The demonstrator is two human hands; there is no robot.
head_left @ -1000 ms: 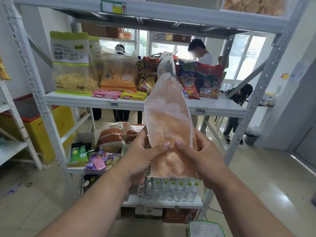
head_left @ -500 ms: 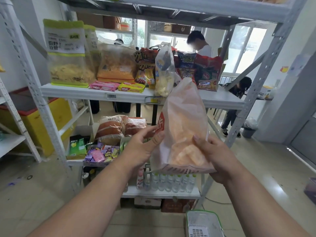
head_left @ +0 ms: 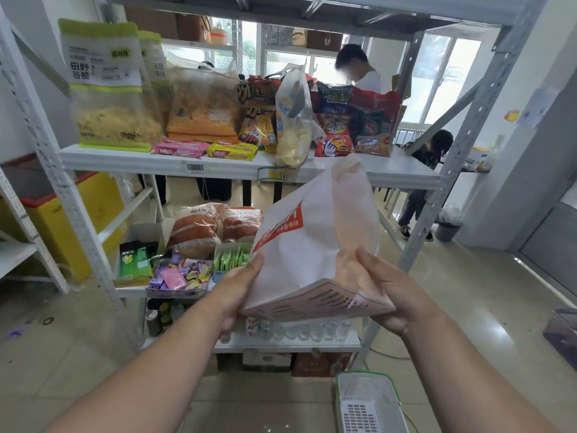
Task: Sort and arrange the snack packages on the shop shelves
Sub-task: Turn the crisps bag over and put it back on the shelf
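Head view: we hold the white snack bag (head_left: 315, 245) in front of the middle shelf (head_left: 218, 165), left hand (head_left: 240, 285) and right hand (head_left: 387, 292) gripping its bottom corners, probably tilting it label-outward to stand on that shelf.

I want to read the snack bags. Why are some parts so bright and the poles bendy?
Head view: daylight through the windows behind the shelf washes out that area; the wide lens bows the shelf posts; the floor shows glare; the white bag stays readable.
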